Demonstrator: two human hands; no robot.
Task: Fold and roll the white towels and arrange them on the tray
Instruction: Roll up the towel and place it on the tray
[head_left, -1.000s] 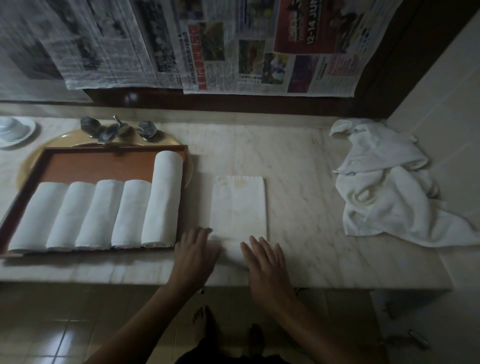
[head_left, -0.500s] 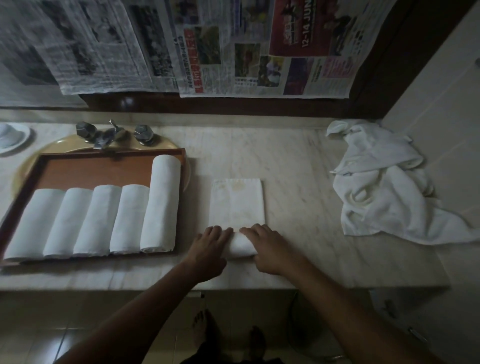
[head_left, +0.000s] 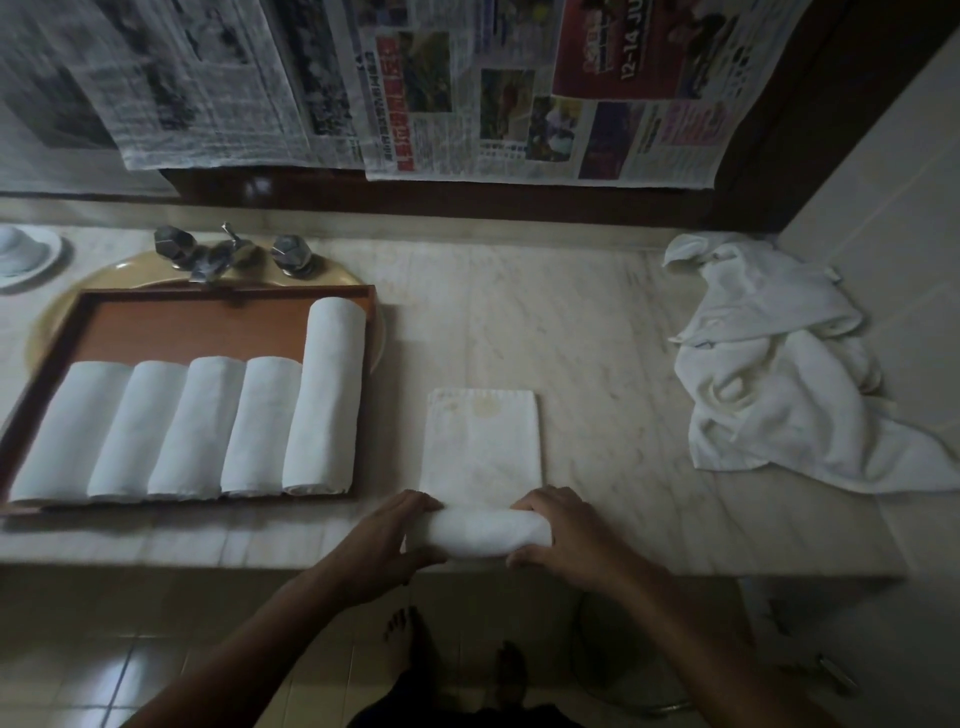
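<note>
A person stands at a pale marble counter, seen from above in dim light. Both hands work on one folded towel that lies close to the counter's front edge. The left hand and the right hand each grip one end of the part already rolled. The fingers are curled close together over the top of the roll, and the thumbs sit on the near side. Between the two sets of fingers the roll shows as a short white cylinder. Just beyond the fingertips the rest of the towel lies flat, a narrow strip running away from the person, with a faint yellowish mark near its far end. Only a small part looks rolled; most of the strip is not yet taken up.

Well to the left of the left fingers sits a wooden tray. It holds five rolled towels side by side, the rightmost longer than the rest. The tray's far half is bare wood, so there seems to be room for more.

Well to the right of the right fingers, a heap of unfolded towels lies crumpled by the wall; how many it holds cannot be told. Five rolls appear done, a sixth is in hand, and the heap remains to be folded, rolled and placed
</note>
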